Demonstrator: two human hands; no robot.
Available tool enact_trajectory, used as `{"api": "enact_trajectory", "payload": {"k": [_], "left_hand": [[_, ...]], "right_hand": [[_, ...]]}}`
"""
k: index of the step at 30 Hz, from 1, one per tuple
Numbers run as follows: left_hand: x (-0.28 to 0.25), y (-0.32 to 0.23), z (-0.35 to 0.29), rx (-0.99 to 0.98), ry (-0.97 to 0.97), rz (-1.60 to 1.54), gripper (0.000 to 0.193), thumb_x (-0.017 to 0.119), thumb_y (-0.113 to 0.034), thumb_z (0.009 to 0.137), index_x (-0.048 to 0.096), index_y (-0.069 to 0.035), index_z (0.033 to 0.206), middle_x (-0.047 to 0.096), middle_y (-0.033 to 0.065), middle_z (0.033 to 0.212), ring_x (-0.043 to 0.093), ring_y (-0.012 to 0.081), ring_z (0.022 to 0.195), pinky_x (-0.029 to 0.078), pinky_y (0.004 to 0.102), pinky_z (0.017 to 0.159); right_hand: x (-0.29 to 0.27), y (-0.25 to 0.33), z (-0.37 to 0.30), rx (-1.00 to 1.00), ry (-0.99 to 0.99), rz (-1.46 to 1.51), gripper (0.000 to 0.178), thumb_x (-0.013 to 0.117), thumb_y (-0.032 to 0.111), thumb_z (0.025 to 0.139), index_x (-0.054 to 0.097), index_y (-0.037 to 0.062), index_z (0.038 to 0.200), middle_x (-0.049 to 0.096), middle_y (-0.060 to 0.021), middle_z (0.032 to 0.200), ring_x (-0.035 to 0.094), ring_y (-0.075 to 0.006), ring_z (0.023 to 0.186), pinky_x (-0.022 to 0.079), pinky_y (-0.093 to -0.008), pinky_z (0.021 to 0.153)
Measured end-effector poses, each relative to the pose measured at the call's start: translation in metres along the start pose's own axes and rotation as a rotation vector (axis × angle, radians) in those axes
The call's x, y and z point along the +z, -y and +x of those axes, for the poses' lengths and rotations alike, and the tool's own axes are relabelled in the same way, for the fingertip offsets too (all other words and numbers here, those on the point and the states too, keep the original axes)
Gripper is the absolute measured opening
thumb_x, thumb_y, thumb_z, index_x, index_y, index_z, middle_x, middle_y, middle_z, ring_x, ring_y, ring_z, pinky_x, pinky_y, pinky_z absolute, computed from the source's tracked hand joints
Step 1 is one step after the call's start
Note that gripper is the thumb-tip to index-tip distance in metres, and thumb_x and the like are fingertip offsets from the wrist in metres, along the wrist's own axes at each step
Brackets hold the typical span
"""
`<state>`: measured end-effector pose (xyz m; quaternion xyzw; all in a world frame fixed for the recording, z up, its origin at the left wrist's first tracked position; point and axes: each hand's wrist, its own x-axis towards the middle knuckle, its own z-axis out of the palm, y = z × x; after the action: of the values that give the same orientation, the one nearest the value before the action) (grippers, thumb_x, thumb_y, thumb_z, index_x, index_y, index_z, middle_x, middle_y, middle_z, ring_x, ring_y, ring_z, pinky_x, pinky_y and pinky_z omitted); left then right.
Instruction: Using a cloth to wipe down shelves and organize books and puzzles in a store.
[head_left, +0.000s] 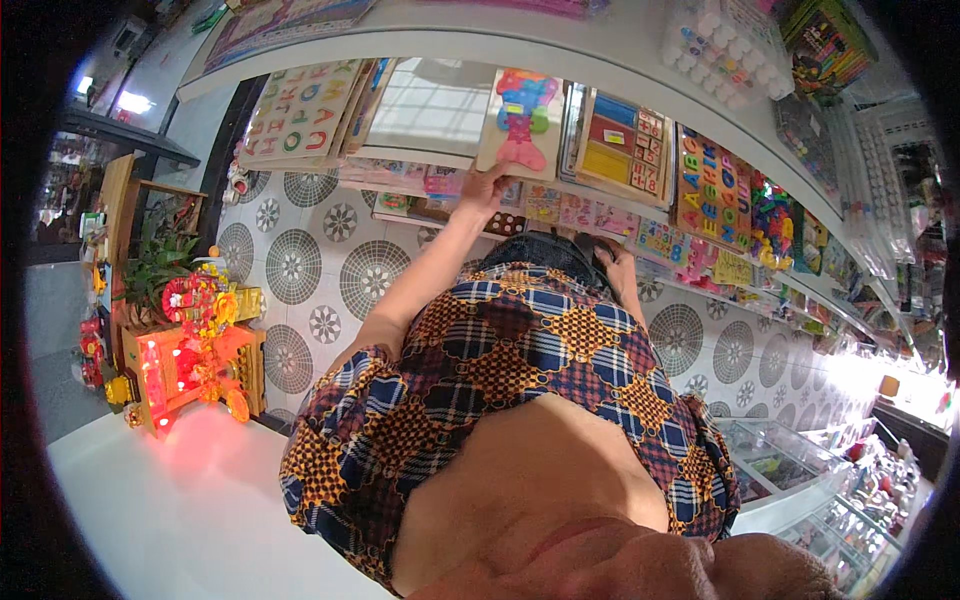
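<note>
My left hand (487, 187) reaches forward to a shelf and pinches the near edge of a wooden puzzle board (492, 140). Bright pieces in blue, purple, orange and pink make up a figure with a fish-like tail on it, with a small yellow-green sticker near its top. The board lies on the shelf, between a bare white stretch and a stack of other boards. My right hand (619, 266) is low, close to my body at the right. Its fingers curl beside a small dark thing (598, 248), too unclear to name.
Letter boards (300, 115) stand left on the shelf; a number board (625, 140) and another letter board (712, 190) lie right. A white upper shelf edge (560, 52) overhangs them. A red-lit wooden altar (190, 370) stands left, glass cases (770, 460) right. Patterned tiles (375, 275) cover the floor.
</note>
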<state>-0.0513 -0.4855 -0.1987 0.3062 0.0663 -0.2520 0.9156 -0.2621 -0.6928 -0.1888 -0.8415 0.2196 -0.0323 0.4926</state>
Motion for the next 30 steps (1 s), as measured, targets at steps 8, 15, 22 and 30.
{"api": "enact_trajectory", "payload": {"k": [8,15,22,30], "left_hand": [[-0.002,0.005,0.002,-0.049,-0.167,0.657,0.021,0.059,-0.012,0.079,0.05,0.001,0.093,0.06,0.0069,0.068,0.06,0.0166,0.059,0.051,0.0269,0.05],[-0.042,0.054,0.028,0.298,-0.298,1.443,0.056,0.061,-0.037,0.072,0.047,0.011,0.097,0.053,0.0289,0.094,0.049,0.0386,0.096,0.036,0.0451,0.082],[0.005,0.03,0.001,0.377,-0.428,1.093,0.051,0.068,-0.011,0.069,0.03,0.005,0.098,0.055,0.0151,0.084,0.056,0.0207,0.074,0.044,0.0319,0.068],[-0.007,-0.014,-0.012,-0.035,-0.074,0.844,0.038,0.059,-0.018,0.079,0.039,0.005,0.102,0.057,0.0149,0.082,0.059,0.0202,0.067,0.047,0.0309,0.054]], "right_hand": [[0.003,-0.003,-0.004,0.006,-0.033,-0.026,0.03,0.056,0.016,0.077,0.057,0.0028,0.104,0.061,-0.0134,0.093,0.056,-0.0187,0.087,0.04,-0.0284,0.078],[0.003,0.003,-0.009,-0.022,-0.003,0.005,0.032,0.055,0.016,0.079,0.054,0.0001,0.106,0.06,-0.0154,0.093,0.055,-0.0185,0.085,0.04,-0.0289,0.077],[0.012,-0.027,0.002,-0.027,-0.025,0.008,0.031,0.055,0.019,0.08,0.056,0.0007,0.106,0.056,-0.0093,0.078,0.043,-0.0153,0.066,0.035,-0.0306,0.06],[0.04,-0.032,0.016,0.038,0.013,-0.001,0.029,0.055,0.017,0.081,0.056,-0.0007,0.103,0.061,-0.0113,0.089,0.054,-0.0156,0.075,0.043,-0.0294,0.069]]}}
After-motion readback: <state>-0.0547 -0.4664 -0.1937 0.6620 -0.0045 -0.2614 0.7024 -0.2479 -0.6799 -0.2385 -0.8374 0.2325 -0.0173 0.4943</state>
